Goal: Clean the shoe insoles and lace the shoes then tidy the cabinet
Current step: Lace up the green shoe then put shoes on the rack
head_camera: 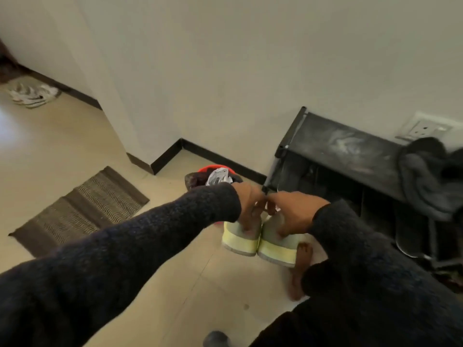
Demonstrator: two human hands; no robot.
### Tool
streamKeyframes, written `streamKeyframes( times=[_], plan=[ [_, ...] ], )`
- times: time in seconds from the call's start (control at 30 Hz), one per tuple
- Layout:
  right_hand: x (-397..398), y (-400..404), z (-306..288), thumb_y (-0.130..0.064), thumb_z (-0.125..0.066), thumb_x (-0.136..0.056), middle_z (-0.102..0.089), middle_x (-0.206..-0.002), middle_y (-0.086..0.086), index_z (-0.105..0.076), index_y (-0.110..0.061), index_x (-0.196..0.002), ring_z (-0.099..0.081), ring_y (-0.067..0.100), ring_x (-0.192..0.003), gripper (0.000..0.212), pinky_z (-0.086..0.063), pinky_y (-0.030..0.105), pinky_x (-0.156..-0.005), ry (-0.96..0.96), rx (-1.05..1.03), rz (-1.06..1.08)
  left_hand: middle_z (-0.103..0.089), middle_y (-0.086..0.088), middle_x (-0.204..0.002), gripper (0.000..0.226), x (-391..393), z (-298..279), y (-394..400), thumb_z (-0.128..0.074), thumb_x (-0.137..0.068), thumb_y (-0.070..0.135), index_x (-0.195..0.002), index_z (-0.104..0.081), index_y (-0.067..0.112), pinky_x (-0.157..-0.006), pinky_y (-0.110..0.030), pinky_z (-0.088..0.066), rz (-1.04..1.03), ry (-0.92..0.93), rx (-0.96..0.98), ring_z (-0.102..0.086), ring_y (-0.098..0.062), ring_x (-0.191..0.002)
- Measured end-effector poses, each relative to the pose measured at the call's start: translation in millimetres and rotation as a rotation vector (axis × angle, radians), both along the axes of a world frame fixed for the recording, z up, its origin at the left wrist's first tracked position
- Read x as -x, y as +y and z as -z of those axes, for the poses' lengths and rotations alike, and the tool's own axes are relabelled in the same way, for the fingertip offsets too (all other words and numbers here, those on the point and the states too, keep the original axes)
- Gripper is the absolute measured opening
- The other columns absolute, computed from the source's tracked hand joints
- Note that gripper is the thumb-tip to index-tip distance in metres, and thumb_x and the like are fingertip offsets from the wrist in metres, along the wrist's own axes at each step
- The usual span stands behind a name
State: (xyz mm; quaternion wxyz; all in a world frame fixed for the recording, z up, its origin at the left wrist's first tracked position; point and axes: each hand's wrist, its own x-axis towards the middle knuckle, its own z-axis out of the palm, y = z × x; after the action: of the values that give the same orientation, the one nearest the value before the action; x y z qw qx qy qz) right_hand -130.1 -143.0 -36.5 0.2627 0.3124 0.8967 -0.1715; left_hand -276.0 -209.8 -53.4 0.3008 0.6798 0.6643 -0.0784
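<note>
Two pale green and yellow shoes hang side by side above the floor, heels toward me. My left hand (249, 205) grips the left shoe (240, 242) with its fingers curled into the opening. The right shoe (278, 249) is held the same way by my right hand (292, 212). Both hands touch each other just left of the black shoe cabinet (338, 144), whose dusty top is bare on the left. Dark footwear sits on its lower shelves (411, 236).
A dark bundle of cloth (431, 176) lies on the cabinet's right end, under a wall socket (426, 127). A red bin (213, 175) stands in the corner behind my hands. A striped mat (82, 209) lies left, white sneakers (32, 95) far left. My bare foot (300, 271) is below the shoes.
</note>
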Motion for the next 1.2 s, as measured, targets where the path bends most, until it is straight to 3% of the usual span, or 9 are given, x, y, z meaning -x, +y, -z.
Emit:
streamKeyframes(
  times=[0.07,0.17,0.27,0.47,0.67,0.8,0.93,1.2],
  plan=[
    [-17.5,-9.5,-40.2,-0.036,-0.082,-0.076,-0.06,-0.124,-0.005,-0.054,-0.03,-0.123,-0.059,0.017,-0.109,0.055,-0.054,0.035,-0.091,0.045,-0.073,0.004,-0.065,0.005,-0.109,0.042,-3.4,-32.4,-3.4,-0.086,-0.076,0.03,-0.113,-0.065,0.025,-0.083,-0.038,-0.061,0.029,0.036,-0.1,-0.066,-0.019,-0.097],
    [-43.5,-24.0,-97.9,-0.039,-0.08,-0.077,-0.058,-0.121,-0.008,-0.053,-0.035,-0.118,-0.056,0.014,-0.101,0.05,-0.049,0.029,-0.076,0.096,-0.211,-0.003,-0.061,0.009,-0.084,0.038,-10.8,-80.9,-6.7,-0.092,-0.065,0.033,-0.086,-0.062,0.026,-0.07,-0.04,-0.059,0.074,0.008,-0.253,-0.063,-0.016,-0.077],
    [-69.7,-36.8,-150.0,-0.044,-0.079,-0.079,-0.051,-0.111,-0.015,-0.051,-0.04,-0.119,-0.05,0.01,-0.096,0.048,-0.039,0.023,-0.067,0.162,-0.316,0.013,-0.059,0.008,-0.072,0.039,-24.8,-131.9,-8.8,-0.093,-0.064,0.038,-0.083,-0.062,0.024,-0.062,-0.033,-0.051,0.118,-0.004,-0.377,-0.056,-0.009,-0.065],
    [-101.1,-31.3,-199.3,-0.044,-0.077,-0.083,-0.055,-0.111,-0.008,-0.049,-0.039,-0.121,-0.053,0.015,-0.099,0.048,-0.045,0.028,-0.076,0.239,-0.495,0.108,-0.058,0.009,-0.069,0.032,-47.6,-186.7,9.3,-0.091,-0.07,0.033,-0.083,-0.064,0.02,-0.059,-0.025,-0.042,0.149,-0.041,-0.556,-0.052,-0.006,-0.061],
    [-112.7,10.9,-172.0,-0.027,-0.069,-0.089,-0.064,-0.115,0.001,-0.051,-0.026,-0.123,-0.058,0.023,-0.102,0.038,-0.052,0.038,-0.085,0.306,-0.671,0.165,-0.058,0.007,-0.082,0.03,-53.9,-160.9,55.6,-0.083,-0.078,0.021,-0.077,-0.053,0.024,-0.068,-0.027,-0.043,0.138,0.008,-0.652,-0.056,-0.015,-0.08],
    [-112.9,43.5,-138.7,-0.027,-0.066,-0.09,-0.061,-0.116,0.004,-0.049,-0.025,-0.123,-0.058,0.027,-0.102,0.038,-0.053,0.042,-0.082,0.321,-0.748,0.211,-0.059,0.002,-0.085,0.022,-46.8,-132.0,87.7,-0.08,-0.078,0.014,-0.081,-0.058,0.018,-0.072,-0.033,-0.047,0.129,0.036,-0.673,-0.056,-0.02,-0.082],
    [-114.3,72.8,-103.8,-0.018,-0.062,-0.093,-0.057,-0.123,0.007,-0.043,-0.025,-0.133,-0.052,0.028,-0.108,0.045,-0.055,0.043,-0.085,0.29,-0.765,0.25,-0.058,-0.001,-0.089,0.034,-43.3,-103.2,117.1,-0.074,-0.078,0.009,-0.075,-0.045,0.026,-0.075,-0.039,-0.05,0.142,0.063,-0.681,-0.055,-0.024,-0.082],
    [-116.9,103.7,-61.8,-0.005,-0.058,-0.094,-0.049,-0.133,0.01,-0.034,-0.021,-0.143,-0.044,0.032,-0.121,0.057,-0.053,0.042,-0.091,0.215,-0.731,0.309,-0.06,-0.008,-0.097,0.024,-50.9,-57.4,155.1,-0.067,-0.084,0.008,-0.084,-0.046,0.018,-0.069,-0.033,-0.033,0.119,0.125,-0.738,-0.056,-0.029,-0.089]
  ],
)
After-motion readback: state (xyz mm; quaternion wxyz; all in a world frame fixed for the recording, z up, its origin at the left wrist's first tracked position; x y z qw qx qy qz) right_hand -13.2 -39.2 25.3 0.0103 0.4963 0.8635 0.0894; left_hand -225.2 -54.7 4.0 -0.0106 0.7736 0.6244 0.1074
